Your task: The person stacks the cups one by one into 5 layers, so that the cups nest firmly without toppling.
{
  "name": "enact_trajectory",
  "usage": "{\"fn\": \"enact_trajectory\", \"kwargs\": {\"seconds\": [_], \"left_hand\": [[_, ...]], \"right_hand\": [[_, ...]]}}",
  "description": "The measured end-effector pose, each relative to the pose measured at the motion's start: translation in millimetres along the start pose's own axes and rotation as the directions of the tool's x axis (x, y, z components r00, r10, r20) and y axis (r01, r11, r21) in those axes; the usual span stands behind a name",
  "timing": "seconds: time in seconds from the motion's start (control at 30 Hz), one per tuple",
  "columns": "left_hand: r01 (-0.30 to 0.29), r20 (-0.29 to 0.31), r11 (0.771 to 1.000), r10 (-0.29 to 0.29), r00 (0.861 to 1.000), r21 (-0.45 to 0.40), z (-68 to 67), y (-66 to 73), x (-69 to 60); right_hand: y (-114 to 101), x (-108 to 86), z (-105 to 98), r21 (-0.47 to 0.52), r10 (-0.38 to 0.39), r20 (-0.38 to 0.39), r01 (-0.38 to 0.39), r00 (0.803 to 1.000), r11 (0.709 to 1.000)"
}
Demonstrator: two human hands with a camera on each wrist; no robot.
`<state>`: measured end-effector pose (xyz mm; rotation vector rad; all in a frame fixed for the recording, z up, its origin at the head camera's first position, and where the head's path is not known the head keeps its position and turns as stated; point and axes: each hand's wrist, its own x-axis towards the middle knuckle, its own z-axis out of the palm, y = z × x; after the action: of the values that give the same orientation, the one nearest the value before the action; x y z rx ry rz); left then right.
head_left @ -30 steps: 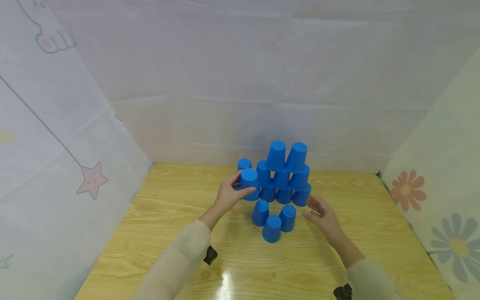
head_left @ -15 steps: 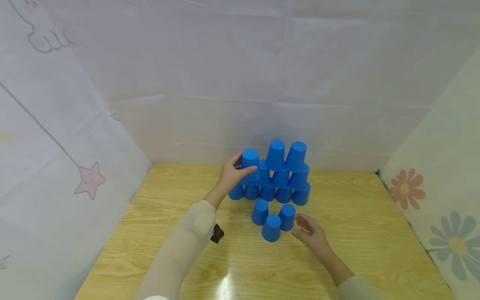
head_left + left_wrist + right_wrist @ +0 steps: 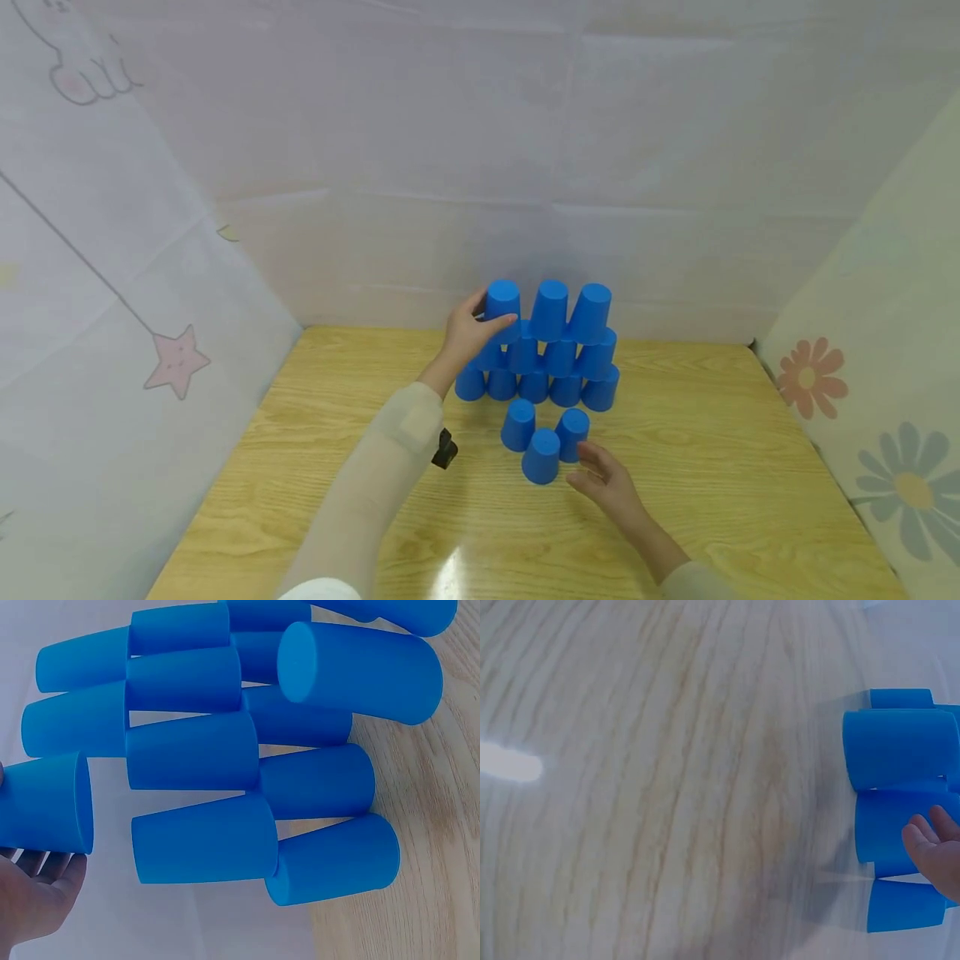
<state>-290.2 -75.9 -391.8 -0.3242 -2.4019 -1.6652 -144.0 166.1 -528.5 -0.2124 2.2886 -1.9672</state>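
Observation:
My left hand grips an upside-down blue cup at the upper left of a stack of upside-down blue cups. In the left wrist view, a gap shows between the rim of the held cup and the second-row cup nearest it. Two cups, one of them this right-hand cup, stand on the third level. My right hand has loosely bent fingers and holds nothing. It is beside the right one of three loose cups standing upside down in front of the stack.
The wooden table carries all the cups. A pale cloth wall rises close behind the stack, and patterned cloth walls flank the table. The loose cups stand just in front of the bottom row.
My left hand has raised its cup from in front of the stack to third-level height. My right hand has moved toward me and left, from the stack's right side to near the loose cups.

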Motion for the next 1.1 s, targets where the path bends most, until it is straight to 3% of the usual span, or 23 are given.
{"fn": "enact_trajectory", "kwargs": {"seconds": [0.63,1.1], "left_hand": [[0.092,-0.025,0.995,-0.093,0.995,-0.045,12.9,-5.9,20.1],[0.093,-0.019,0.996,-0.093,0.995,-0.012,15.7,-9.0,24.0]], "right_hand": [[26.9,10.5,22.7,-0.024,0.082,-0.066,-0.084,0.994,0.996],[30.2,19.3,39.2,-0.094,0.041,-0.096,-0.050,0.995,0.994]]}}
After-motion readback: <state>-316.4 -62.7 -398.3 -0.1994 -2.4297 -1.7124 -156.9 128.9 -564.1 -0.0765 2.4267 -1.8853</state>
